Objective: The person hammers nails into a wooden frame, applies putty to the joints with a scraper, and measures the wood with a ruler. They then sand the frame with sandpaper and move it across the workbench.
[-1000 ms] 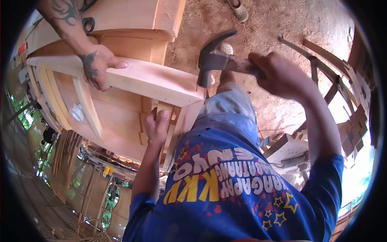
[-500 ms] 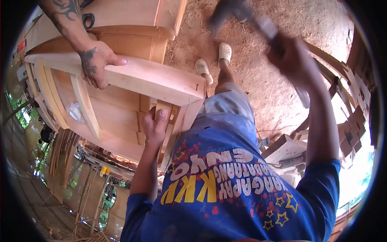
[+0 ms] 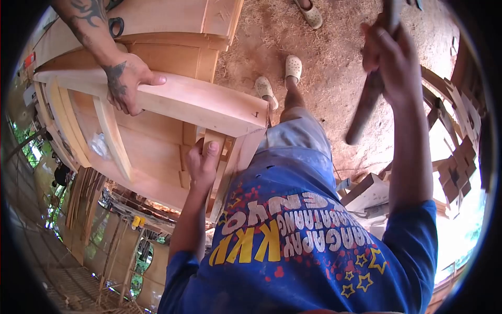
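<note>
Hard to make out the top of the hammer (image 3: pixel 366 107): its head runs up to the top edge and gets cut off, and what shows is blurry. The right hand (image 3: pixel 392 57) is closed around the handle, up in the air and well apart from the wooden frame (image 3: pixel 193 97). The left hand (image 3: pixel 203 161) is mostly curled shut, thumb on a small wood strip (image 3: pixel 213 138) just under the frame's thick end; its fingertips are partly hidden. A nail (image 3: pixel 256 113) pokes up from that end, too small to say if it's straight. Somebody else's tattooed hand (image 3: pixel 127 83) grips the frame further along, their arm cut off up top.

Floor (image 3: pixel 334 104) is brownish and gritty, with pale clogs (image 3: pixel 293 69) on it and a third clog (image 3: pixel 309 14) near the top edge. Cut wood pieces (image 3: pixel 455 170) are piled off to the right, badly warped by the lens.

Blue shirt (image 3: pixel 308 235) says "KKK" in big yellow letters, plus white "ENYO"; the smaller white lines are folded and tough to read fully.
</note>
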Available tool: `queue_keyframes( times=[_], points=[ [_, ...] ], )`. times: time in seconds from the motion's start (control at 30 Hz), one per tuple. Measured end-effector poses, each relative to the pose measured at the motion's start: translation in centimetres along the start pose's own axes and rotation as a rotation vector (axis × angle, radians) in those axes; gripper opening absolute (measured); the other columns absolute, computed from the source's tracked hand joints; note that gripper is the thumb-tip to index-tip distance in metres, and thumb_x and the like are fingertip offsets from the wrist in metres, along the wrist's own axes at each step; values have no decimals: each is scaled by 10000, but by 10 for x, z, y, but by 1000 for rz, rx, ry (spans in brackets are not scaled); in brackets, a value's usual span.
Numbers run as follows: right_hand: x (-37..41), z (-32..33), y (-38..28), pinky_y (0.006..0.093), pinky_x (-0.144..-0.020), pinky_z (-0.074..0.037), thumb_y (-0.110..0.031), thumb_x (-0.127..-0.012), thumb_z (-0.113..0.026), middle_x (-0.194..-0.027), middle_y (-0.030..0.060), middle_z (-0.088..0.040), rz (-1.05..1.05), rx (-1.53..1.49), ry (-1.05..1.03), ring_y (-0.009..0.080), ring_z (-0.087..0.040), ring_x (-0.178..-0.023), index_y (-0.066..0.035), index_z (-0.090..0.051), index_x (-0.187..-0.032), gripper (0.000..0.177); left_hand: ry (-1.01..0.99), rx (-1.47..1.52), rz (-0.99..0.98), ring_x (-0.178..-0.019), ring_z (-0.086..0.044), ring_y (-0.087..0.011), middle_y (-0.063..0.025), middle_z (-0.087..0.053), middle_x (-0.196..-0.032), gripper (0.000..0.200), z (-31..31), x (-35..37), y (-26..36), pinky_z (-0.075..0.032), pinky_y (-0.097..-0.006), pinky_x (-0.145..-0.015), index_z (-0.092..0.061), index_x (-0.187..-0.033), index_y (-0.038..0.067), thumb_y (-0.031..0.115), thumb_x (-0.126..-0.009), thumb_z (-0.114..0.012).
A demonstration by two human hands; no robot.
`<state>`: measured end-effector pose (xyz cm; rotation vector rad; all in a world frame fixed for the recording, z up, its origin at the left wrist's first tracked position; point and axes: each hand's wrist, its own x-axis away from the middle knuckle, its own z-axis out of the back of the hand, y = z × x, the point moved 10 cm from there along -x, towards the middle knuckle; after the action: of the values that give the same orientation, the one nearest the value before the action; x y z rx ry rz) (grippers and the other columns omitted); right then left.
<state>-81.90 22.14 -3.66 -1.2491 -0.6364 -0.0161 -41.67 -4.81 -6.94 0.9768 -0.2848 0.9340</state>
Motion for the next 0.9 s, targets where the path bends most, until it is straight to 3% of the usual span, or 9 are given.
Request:
queue_keyframes(
  times=[0.1,0.17,0.23,0.4,0.5,0.57,0.6,0.83,0.9],
  points=[
    [29,-7,46,349,-592,-516,-174,-986,-623,-654,92,-594,-136,221,70,204,-630,-609,-12,-573,-952,173,18,42,-15,-729,-660,-319,-192,-690,-790,592,-1,1,6,-499,-410,-686,-696,-1011,-33,552,-966,-618],
    [88,-71,69,436,-640,-522,-169,-953,-645,-722,186,-629,-6,773,-527,318,-663,-682,-12,-568,-1002,181,11,31,-16,-736,-661,-312,-192,-691,-795,590,-2,0,-1,-499,-408,-687,-694,-1013,-39,545,-969,-618],
    [90,-75,58,522,-689,-527,-164,-920,-666,-789,279,-663,-95,789,-621,433,-695,-754,-12,-562,-1052,226,-8,41,22,-727,-654,-294,-184,-685,-784,585,-3,1,4,-496,-403,-682,-694,-1002,-40,540,-970,-621],
    [34,-14,20,274,-505,-465,-178,-1003,-648,-695,10,-599,-127,137,-11,114,-571,-563,-30,-575,-1032,168,7,27,14,-713,-632,-241,-150,-671,-761,602,-1,1,6,-485,-385,-672,-696,-1019,-40,556,-966,-626],
    [61,-17,67,339,-532,-490,-170,-981,-660,-667,50,-591,-246,172,41,151,-616,-610,-17,-553,-1037,195,-12,8,27,-709,-625,-233,-139,-664,-753,613,-1,1,5,-481,-379,-670,-696,-1031,-37,568,-967,-620],
    [118,-85,81,525,-662,-510,-167,-915,-675,-735,250,-642,-58,772,-654,419,-700,-739,-9,-540,-1039,242,-19,13,18,-708,-626,-236,-138,-661,-750,607,-2,1,0,-480,-376,-669,-697,-1031,-31,567,-970,-616],
    [124,-82,75,534,-679,-505,-147,-907,-673,-787,285,-654,-111,642,-640,478,-676,-777,-15,-554,-1032,217,-21,16,23,-702,-623,-241,-138,-656,-745,602,-1,2,0,-478,-377,-665,-697,-1021,-29,566,-970,-617],
    [66,-21,38,443,-541,-477,-137,-965,-660,-645,149,-579,-209,130,41,282,-613,-550,14,-509,-1000,215,-4,8,33,-667,-588,-223,-122,-638,-718,624,-2,4,6,-456,-380,-634,-697,-1007,-28,589,-967,-610],
    [93,-53,66,471,-563,-488,-128,-955,-654,-668,190,-604,-29,497,-203,335,-636,-577,4,-506,-1001,204,-8,-3,30,-664,-581,-214,-117,-636,-715,630,0,1,5,-452,-378,-630,-698,-1009,-30,592,-971,-602]
  ],
)
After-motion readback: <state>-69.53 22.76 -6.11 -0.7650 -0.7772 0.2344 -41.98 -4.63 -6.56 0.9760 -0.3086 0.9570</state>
